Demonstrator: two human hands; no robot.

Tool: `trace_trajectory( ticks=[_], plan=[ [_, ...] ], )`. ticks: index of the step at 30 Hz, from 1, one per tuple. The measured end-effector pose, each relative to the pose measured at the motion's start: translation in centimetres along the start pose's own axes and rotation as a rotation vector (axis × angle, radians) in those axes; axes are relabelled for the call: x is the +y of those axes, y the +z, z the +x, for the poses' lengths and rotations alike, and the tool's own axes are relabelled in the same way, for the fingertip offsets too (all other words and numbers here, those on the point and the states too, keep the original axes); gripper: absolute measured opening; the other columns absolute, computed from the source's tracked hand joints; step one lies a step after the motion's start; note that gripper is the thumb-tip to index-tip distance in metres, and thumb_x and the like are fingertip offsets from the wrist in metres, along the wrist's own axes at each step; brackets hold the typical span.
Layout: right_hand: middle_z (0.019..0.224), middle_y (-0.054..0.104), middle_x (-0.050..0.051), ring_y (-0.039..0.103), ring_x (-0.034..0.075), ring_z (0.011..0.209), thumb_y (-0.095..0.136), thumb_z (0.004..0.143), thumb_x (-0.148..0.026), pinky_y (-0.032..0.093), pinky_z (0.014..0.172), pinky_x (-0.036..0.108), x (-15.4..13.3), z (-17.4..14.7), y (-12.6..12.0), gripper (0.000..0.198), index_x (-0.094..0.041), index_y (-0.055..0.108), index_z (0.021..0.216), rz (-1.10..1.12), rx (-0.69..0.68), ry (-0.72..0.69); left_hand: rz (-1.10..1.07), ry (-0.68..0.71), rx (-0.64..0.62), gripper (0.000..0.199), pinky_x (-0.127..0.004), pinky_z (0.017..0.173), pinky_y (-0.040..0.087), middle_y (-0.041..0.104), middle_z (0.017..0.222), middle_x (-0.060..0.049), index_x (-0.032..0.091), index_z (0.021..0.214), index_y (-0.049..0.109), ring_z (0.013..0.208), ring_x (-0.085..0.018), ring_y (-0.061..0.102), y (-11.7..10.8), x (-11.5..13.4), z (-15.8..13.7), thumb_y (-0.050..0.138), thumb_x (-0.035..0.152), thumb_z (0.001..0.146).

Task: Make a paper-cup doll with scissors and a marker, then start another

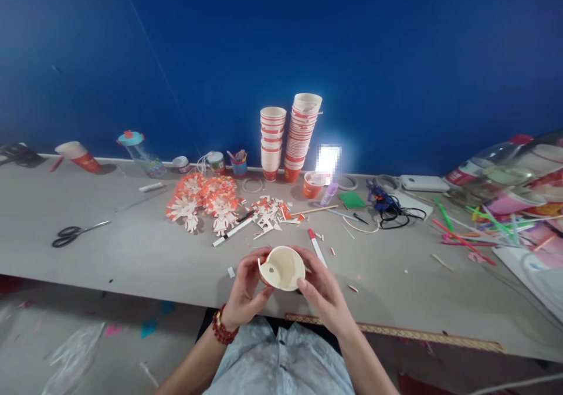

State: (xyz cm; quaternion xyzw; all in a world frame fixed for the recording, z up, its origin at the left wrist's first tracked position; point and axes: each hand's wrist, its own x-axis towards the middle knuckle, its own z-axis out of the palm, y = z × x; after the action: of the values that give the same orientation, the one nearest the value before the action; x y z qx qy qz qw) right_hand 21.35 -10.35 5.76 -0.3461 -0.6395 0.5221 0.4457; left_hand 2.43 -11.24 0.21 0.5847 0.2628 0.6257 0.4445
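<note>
Between my two hands, over the front of the table, is a paper cup point(288, 259), its cream inside turned up toward me. A strip of its rim sticks up at the left, and a dark spot shows inside. My left hand point(251, 286) grips the cup's left side, fingers behind and thumb in front. My right hand point(323, 289) closes round the right side, its thumb at the rim. Just beyond lie a red-capped white marker point(316, 247) and a heap of cut paper scraps point(268, 213). Orange and white paper cut-outs point(204, 198) are piled to the left.
Two tall stacks of paper cups point(272, 142) stand by the blue wall. Scissors point(79, 232) lie at left; a blue glue gun point(382, 198) with its black cord is right of centre. Straws point(466, 242) and bottles point(484, 163) crowd the right end. A patterned strip point(422, 333) runs along the front edge.
</note>
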Motion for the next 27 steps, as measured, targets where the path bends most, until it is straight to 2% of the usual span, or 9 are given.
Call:
trace_trajectory(
  ticks=[2,5,8,10,13,17,21,24,27],
  plan=[
    [0.133,0.056,0.013,0.057,0.027,0.118,0.053,0.095,-0.036,0.051,0.094,0.036,-0.1,0.0,0.3,0.041,-0.023,0.051,0.134,-0.063,0.009,0.004,0.033,-0.003,-0.008,0.047,-0.052,0.108,0.035,0.046,0.137,-0.013,0.028,0.127,0.043,0.133,-0.031,0.041,0.1,0.0,0.2,0.062,0.019,0.085],
    [0.123,0.061,0.01,0.059,0.024,0.112,0.054,0.094,-0.029,0.05,0.092,0.032,-0.1,0.2,0.5,0.031,-0.023,0.059,0.124,-0.228,0.111,-0.012,0.092,-0.044,-0.013,0.048,-0.053,0.11,0.033,0.043,0.141,-0.015,0.026,0.131,0.044,0.136,-0.033,0.036,0.0,-0.2,0.2,0.062,0.022,0.086],
    [0.098,0.067,0.007,0.065,0.019,0.086,0.054,0.092,-0.028,0.053,0.07,0.025,0.5,0.5,0.4,0.016,-0.02,0.064,0.103,-0.274,0.234,0.021,0.032,-0.129,0.02,0.049,-0.05,0.109,0.034,0.04,0.145,-0.014,0.025,0.134,0.046,0.137,-0.033,0.034,-0.1,-0.5,0.0,0.061,0.023,0.087],
    [0.078,0.064,0.003,0.061,0.015,0.065,0.055,0.089,-0.027,0.048,0.053,0.021,1.1,0.5,0.4,0.01,-0.019,0.062,0.09,-0.266,0.289,0.049,-0.091,-0.209,0.069,0.053,-0.048,0.108,0.037,0.041,0.147,-0.012,0.028,0.135,0.046,0.136,-0.032,0.037,-0.2,-0.5,0.0,0.064,0.024,0.085],
    [0.068,0.059,0.0,0.052,0.013,0.052,0.054,0.086,-0.022,0.04,0.044,0.02,1.9,0.4,0.7,0.007,-0.019,0.059,0.082,-0.313,0.356,0.022,-0.326,-0.395,0.125,0.059,-0.043,0.103,0.042,0.045,0.146,-0.01,0.03,0.136,0.047,0.131,-0.032,0.045,-0.1,-0.3,0.1,0.07,0.027,0.081],
    [0.082,0.064,0.004,0.061,0.017,0.068,0.051,0.084,-0.013,0.048,0.058,0.025,2.6,0.3,1.2,0.013,-0.02,0.061,0.087,-0.455,0.383,-0.152,-0.657,-0.658,0.148,0.048,-0.044,0.102,0.041,0.057,0.136,-0.013,0.022,0.131,0.055,0.125,-0.032,0.051,0.6,0.0,0.5,0.062,0.042,0.087],
    [0.099,0.067,0.008,0.063,0.023,0.094,0.052,0.088,-0.017,0.052,0.079,0.034,3.0,-0.1,0.8,0.018,-0.021,0.06,0.104,-0.573,0.266,-0.293,-0.759,-0.633,0.228,0.048,-0.046,0.106,0.038,0.063,0.127,-0.013,0.021,0.135,0.05,0.121,-0.03,0.056,1.2,0.6,1.5,0.055,0.04,0.091],
    [0.111,0.065,0.011,0.061,0.027,0.104,0.056,0.09,-0.027,0.051,0.086,0.039,3.6,-0.5,-0.4,0.028,-0.021,0.056,0.117,-0.707,0.22,-0.223,-0.742,-0.587,0.292,0.046,-0.046,0.102,0.042,0.064,0.124,-0.011,0.024,0.136,0.048,0.119,-0.029,0.057,0.8,1.1,2.1,0.051,0.038,0.092],
    [0.112,0.065,0.012,0.06,0.03,0.103,0.059,0.09,-0.033,0.05,0.088,0.044,4.4,-0.9,-1.3,0.027,-0.02,0.057,0.113,-0.885,0.182,-0.098,-0.749,-0.554,0.289,0.044,-0.048,0.1,0.044,0.065,0.121,-0.011,0.023,0.133,0.05,0.117,-0.03,0.058,0.3,1.3,2.5,0.049,0.039,0.091]
  ],
)
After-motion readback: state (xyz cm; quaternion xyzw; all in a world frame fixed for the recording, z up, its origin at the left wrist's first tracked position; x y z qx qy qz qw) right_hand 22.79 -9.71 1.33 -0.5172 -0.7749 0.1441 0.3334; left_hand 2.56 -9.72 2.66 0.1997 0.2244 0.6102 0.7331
